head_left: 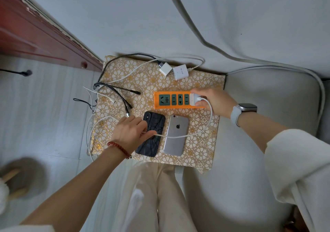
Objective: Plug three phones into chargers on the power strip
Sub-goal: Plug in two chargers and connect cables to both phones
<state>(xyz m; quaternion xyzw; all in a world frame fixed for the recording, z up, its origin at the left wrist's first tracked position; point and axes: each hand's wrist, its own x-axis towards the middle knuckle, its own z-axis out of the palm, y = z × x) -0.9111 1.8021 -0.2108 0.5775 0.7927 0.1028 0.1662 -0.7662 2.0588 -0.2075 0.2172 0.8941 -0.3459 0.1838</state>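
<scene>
An orange power strip (pixel 161 106) with green sockets lies on a floral-patterned cloth (pixel 201 151). My right hand (pixel 216 103) grips a white charger (pixel 193 99) seated at the strip's right end. Its white cable (pixel 205 128) loops down across a silver phone (pixel 175 137), lying back-up, to my left hand (pixel 130 133). My left hand pinches that cable's end over a black phone (pixel 153 124) that lies left of the silver one. A third phone is not visible.
Two more white chargers (pixel 175 71) lie at the cloth's far edge with white and black braided cables (pixel 116 88) trailing off the left side. A grey cushion (pixel 267 106) borders the right, a red wooden frame (pixel 35 31) the upper left.
</scene>
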